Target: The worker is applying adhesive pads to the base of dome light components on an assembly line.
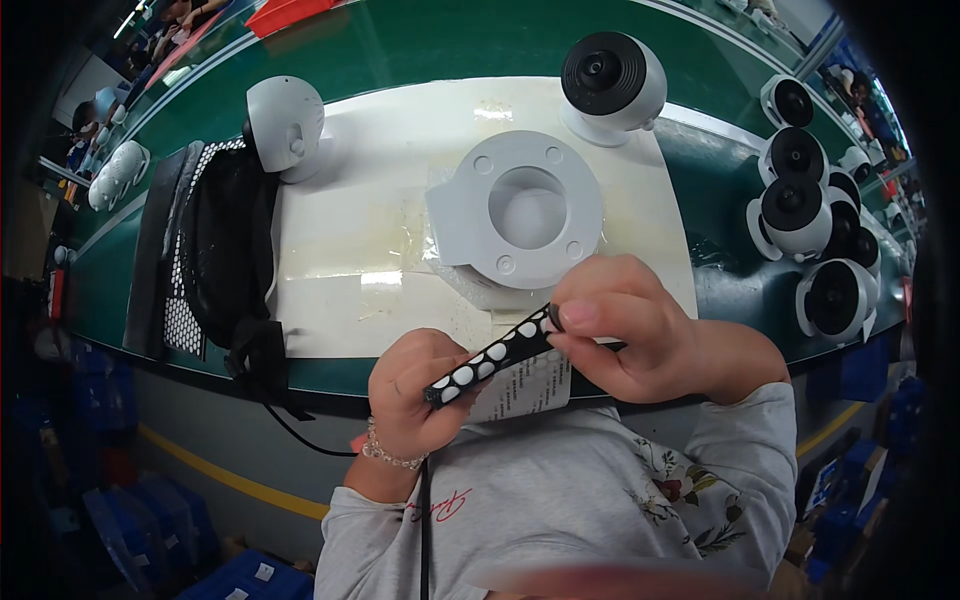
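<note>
Between my hands runs a black strip with white round dots [497,352], tilted up to the right in front of my chest. My left hand [412,388] is closed round its lower left end. My right hand [628,328] pinches the upper right end between thumb and forefinger; whether a loose dot is in that pinch is too small to tell. A pale sheet with printed rows [528,388] hangs below the strip. Just beyond my hands lies a white ring-shaped fixture [582,215] with a side tab, a rounded white surface showing in its round opening.
A white mat [345,240] covers the green table [430,50]. White cameras stand at back left [283,125] and back right [638,85]. Several more cameras [835,300] crowd the right side. At left lie a black pouch [232,240] and dotted black sheets [185,312].
</note>
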A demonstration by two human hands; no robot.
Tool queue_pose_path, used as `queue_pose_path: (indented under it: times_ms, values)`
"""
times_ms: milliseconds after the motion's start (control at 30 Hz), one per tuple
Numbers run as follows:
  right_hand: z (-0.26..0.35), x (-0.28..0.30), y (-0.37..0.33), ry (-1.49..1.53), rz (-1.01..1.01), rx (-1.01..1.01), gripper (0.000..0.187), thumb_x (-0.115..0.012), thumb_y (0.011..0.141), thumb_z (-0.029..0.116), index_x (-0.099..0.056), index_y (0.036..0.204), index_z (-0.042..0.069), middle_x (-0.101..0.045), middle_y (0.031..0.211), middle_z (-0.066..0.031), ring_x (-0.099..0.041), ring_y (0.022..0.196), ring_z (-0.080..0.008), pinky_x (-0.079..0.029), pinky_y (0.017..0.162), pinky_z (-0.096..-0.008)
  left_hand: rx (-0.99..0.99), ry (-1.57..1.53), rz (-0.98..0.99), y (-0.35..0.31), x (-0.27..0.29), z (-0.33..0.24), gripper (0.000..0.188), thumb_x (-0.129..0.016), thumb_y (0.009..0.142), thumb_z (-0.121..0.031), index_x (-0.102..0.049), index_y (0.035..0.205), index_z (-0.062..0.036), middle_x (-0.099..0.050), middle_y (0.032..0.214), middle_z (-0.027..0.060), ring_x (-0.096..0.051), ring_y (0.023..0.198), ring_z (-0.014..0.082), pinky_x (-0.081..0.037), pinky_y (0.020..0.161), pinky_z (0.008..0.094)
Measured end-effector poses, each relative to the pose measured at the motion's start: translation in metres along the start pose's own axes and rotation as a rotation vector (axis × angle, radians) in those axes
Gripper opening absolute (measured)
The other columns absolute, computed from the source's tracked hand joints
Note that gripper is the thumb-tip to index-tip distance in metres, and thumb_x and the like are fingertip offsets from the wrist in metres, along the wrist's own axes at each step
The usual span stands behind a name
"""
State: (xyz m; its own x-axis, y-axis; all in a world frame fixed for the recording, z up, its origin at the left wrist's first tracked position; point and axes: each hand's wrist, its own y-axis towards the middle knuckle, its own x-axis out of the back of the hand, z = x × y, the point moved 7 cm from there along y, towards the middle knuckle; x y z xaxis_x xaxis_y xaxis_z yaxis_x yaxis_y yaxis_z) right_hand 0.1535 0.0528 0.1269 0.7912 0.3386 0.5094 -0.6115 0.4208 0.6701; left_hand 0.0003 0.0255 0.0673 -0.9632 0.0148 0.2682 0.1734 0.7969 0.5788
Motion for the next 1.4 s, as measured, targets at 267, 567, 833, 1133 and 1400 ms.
queue_pose_path:
  times_ms: [267,567,833,1133,1400]
  values:
    - [-0.029,0.031,0.011,0.080,-0.115,-0.044,0.076,-0.054,0.070,-0.018,-0.024,0.131,0.015,-0.041,0.093,-0.0072,-0.052,0.077,-0.0174,-0.046,0.065,-0.0292,0.013,0.021,-0.004,0.008,-0.002,0.007,0.021,-0.068,0.059,0.003,-0.057,0.077,0.0001,-0.057,0.075,0.0113,-0.055,0.065,0.0218,-0.043,0.056,0.0301]
    - [-0.076,0.046,0.031,0.180,-0.203,-0.437,0.068,-0.051,0.075,-0.012,-0.024,0.134,0.009,-0.045,0.095,-0.0057,-0.049,0.083,-0.0117,-0.040,0.080,-0.0239,-0.102,0.102,0.021,0.011,-0.015,0.021,0.028,-0.068,0.059,0.001,-0.062,0.086,0.0007,-0.036,0.131,0.0235,-0.061,0.080,0.0245,-0.050,0.067,0.0298]
    - [-0.034,0.042,0.037,-0.415,-0.012,-0.091,0.063,-0.057,0.075,-0.005,-0.030,0.131,0.009,-0.060,0.102,-0.0129,-0.060,0.085,-0.0173,-0.045,0.065,-0.0250,-0.126,0.128,0.062,0.011,-0.017,0.021,0.030,-0.069,0.059,0.003,-0.058,0.087,-0.0013,-0.027,0.137,0.0241,-0.061,0.073,0.0213,-0.049,0.068,0.0297]
    - [-0.048,0.032,0.059,-0.190,-0.079,-0.188,0.051,-0.057,0.076,-0.004,-0.038,0.122,0.007,-0.058,0.090,-0.0086,-0.056,0.090,-0.0163,-0.043,0.079,-0.0278,-0.129,0.148,0.073,0.009,-0.018,0.023,0.028,-0.069,0.059,0.003,-0.060,0.086,-0.0005,-0.027,0.137,0.0245,-0.061,0.073,0.0197,-0.049,0.070,0.0295]
    - [-0.070,0.014,0.061,0.118,0.012,-0.494,0.035,-0.048,0.084,0.001,-0.041,0.118,0.004,-0.057,0.092,-0.0083,-0.055,0.095,-0.0148,-0.041,0.086,-0.0263,-0.120,0.137,0.076,0.007,-0.018,0.024,0.029,-0.070,0.058,0.003,-0.060,0.086,0.0007,-0.028,0.136,0.0259,-0.061,0.074,0.0201,-0.050,0.070,0.0298]
